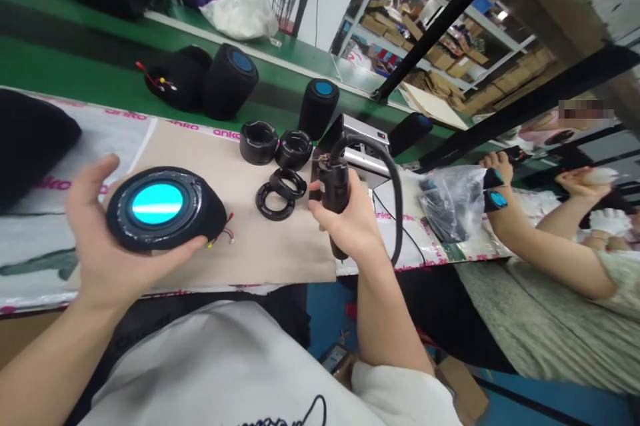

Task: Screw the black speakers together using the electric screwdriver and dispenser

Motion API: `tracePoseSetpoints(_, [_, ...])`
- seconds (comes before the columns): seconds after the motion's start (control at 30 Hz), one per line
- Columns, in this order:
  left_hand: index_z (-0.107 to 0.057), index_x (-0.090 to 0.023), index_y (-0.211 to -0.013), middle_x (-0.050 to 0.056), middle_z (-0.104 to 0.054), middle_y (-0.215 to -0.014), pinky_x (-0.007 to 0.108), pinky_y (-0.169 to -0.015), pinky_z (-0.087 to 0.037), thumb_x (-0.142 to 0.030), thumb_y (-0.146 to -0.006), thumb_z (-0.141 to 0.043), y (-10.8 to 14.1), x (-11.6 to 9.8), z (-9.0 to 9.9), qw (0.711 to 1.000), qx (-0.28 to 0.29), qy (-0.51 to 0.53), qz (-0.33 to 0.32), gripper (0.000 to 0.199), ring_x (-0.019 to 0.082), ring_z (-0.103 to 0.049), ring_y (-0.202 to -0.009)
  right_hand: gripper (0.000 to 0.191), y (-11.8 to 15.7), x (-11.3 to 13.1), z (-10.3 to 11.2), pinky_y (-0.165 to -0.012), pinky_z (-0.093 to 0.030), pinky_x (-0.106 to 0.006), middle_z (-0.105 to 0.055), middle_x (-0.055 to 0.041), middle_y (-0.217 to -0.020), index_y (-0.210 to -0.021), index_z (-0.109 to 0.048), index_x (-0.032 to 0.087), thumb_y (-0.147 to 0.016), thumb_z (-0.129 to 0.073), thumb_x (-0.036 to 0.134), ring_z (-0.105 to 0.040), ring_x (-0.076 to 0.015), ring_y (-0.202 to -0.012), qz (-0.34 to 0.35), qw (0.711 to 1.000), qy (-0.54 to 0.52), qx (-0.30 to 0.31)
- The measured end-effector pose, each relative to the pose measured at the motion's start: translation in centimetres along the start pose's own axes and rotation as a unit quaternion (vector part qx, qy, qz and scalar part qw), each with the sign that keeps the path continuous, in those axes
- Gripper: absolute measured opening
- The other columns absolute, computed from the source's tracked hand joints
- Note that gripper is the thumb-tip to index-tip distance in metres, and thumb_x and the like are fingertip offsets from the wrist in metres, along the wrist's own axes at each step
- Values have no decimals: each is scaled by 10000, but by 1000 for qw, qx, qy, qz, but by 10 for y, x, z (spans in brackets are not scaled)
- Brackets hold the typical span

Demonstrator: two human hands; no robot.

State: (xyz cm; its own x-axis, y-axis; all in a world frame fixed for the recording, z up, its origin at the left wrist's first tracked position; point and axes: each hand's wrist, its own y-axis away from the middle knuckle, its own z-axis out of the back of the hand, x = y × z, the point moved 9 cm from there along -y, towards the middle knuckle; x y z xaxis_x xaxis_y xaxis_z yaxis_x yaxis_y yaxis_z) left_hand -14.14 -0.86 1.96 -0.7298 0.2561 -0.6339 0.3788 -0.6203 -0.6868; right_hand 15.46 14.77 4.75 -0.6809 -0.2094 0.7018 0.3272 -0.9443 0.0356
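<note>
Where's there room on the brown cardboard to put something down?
Bare tan cardboard shows between the black round speaker and the black rubber rings, and behind the speaker. It's crowded around the rings, where the right hand grips a black corded tool.

Along the far side we have a green conveyor belt carrying black speaker bodies, with another standing upright further right. Beyond it, a white plastic bag sits on a second green belt. Far right, we look onto metal shelving stacked with cardboard boxes. Nearer on the right, a clear plastic bag lies just beside a co-worker's hand gripping two small black speakers.
</note>
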Motion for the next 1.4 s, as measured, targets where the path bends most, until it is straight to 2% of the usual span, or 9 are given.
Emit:
tracePoseSetpoints(0.13, [-404,-189,-1654,150,-457,-1616,655,-1387,-230,-528,-522,-1054,-1,-6,-9,1000,6,25,-5,1348,415,-387,-1581,484,-15,1,-18,-955,-608,-426,-745,-51,-1256,-1405,-522,296,-935,-639,303,-735,-295,-1104,-36,996,76,5])
tracePoseSetpoints(0.23, [-405,-224,-1653,156,-464,-1604,647,-1333,-364,-589,-559,-1047,-5,-18,-16,998,20,52,-27,1320,420,-442,-1556,476,-26,6,-39,-979,-583,-456,-716,-91,-1347,-1393,-536,276,-929,-629,230,-720,-349,-1164,-51,991,123,21])
tracePoseSetpoints(0.37, [-331,-272,-1680,184,-443,-1631,552,-1157,-590,-497,-659,-1045,-9,-22,-26,991,85,103,6,1266,383,-641,-1388,436,-34,5,-53,-907,-576,-488,-740,-137,-1232,-1355,-547,244,-924,-587,192,-736,-394,-1076,-77,984,156,22])
tracePoseSetpoints(0.5, [-199,-311,-1731,162,-552,-1580,535,-1172,-596,-401,-744,-1002,-5,-13,-35,968,172,170,68,1275,380,-664,-1398,414,-34,2,-45,-887,-573,-474,-745,-130,-1154,-1350,-546,250,-940,-607,250,-737,-386,-1030,-81,986,147,-3])
tracePoseSetpoints(0.63, [-314,-285,-1705,170,-517,-1659,606,-1268,-509,-446,-728,-979,-5,0,-36,956,205,165,129,1193,439,-526,-1554,404,-19,6,-23,-908,-594,-447,-753,-97,-1177,-1336,-563,280,-944,-651,322,-735,-351,-1093,-63,992,96,-50])
tracePoseSetpoints(0.73, [-488,-270,-1600,159,-596,-1594,603,-1198,-582,-500,-686,-984,-8,-2,-36,956,203,144,154,1065,447,-613,-1467,401,2,15,-3,-949,-622,-444,-746,-61,-1271,-1298,-549,297,-932,-681,397,-749,-301,-1106,-43,993,43,-104])
tracePoseSetpoints(0.93, [-442,-281,-1612,161,-548,-1636,633,-1237,-532,-503,-684,-997,5,-21,-43,965,168,129,157,1104,444,-575,-1514,485,32,42,0,-804,-684,-419,-772,-10,-1054,-1115,-606,266,-762,-914,391,-774,-220,-784,8,967,-233,-97])
tracePoseSetpoints(1.07, [-217,-338,-1746,181,-345,-1796,640,-1301,-443,-436,-814,-923,16,-29,-56,937,267,180,138,1173,438,-390,-1656,552,43,51,-5,-619,-663,-335,-771,12,-978,-1100,-626,251,-698,-985,370,-753,-186,-662,11,947,-312,-73])
tracePoseSetpoints(1.4, [-349,-405,-1710,102,-599,-1639,514,-1186,-589,-399,-631,-1034,-18,-37,-76,832,505,227,35,1278,410,-621,-1490,458,61,39,14,-501,-582,-278,-751,3,-926,-1086,-607,219,-765,-932,251,-742,-186,-575,3,922,-363,-136])
